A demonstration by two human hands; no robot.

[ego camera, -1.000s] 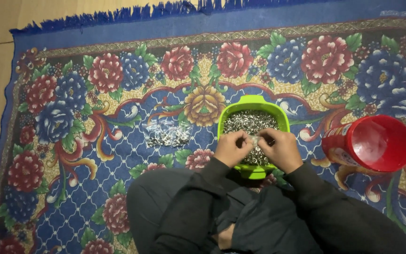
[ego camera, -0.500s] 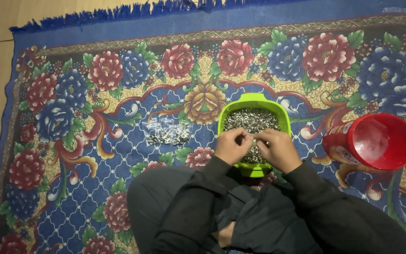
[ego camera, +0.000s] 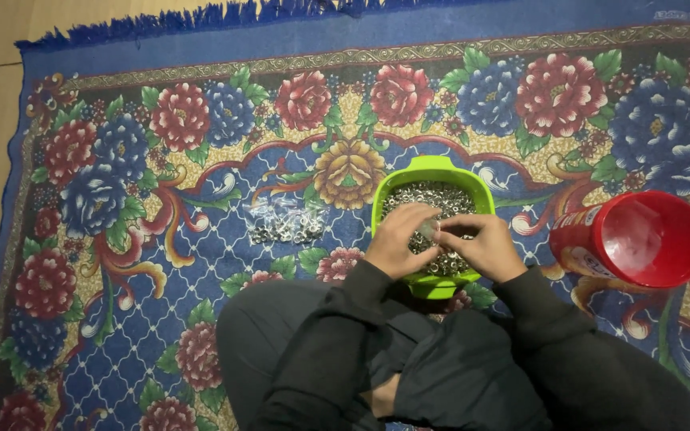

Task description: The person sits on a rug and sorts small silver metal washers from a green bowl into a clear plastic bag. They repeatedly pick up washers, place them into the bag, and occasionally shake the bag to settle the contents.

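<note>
Here, from left to right: a floral rug (ego camera: pixel 121 160) covers the floor, and on it lies a clear bag (ego camera: pixel 285 223) of small metal rings, well apart from the hands. Right of the bag stands a green bowl (ego camera: pixel 433 169) heaped with loose rings (ego camera: pixel 425 195) of the same kind. The left hand (ego camera: pixel 397 239) and right hand (ego camera: pixel 481 246) meet over the near half of the bowl, fingertips drawn close together around a small pale piece (ego camera: pixel 428 230) pinched between them; the grip is narrow, and whether one hand or both bear the piece cannot be told. The piece sits directly at the fingertips, just above the heap, so the rings lie under and touching distance below the grip. The step in hand appears to be fine work on a single piece taken from the bowl. The next move would seem to call for a steady pinch and small finger motion kept over the bowl, so that a dropped piece falls back in. Farthest right, a red tub (ego camera: pixel 652 239) lies on its side, mouth toward the camera, near but apart from the right hand.
</note>
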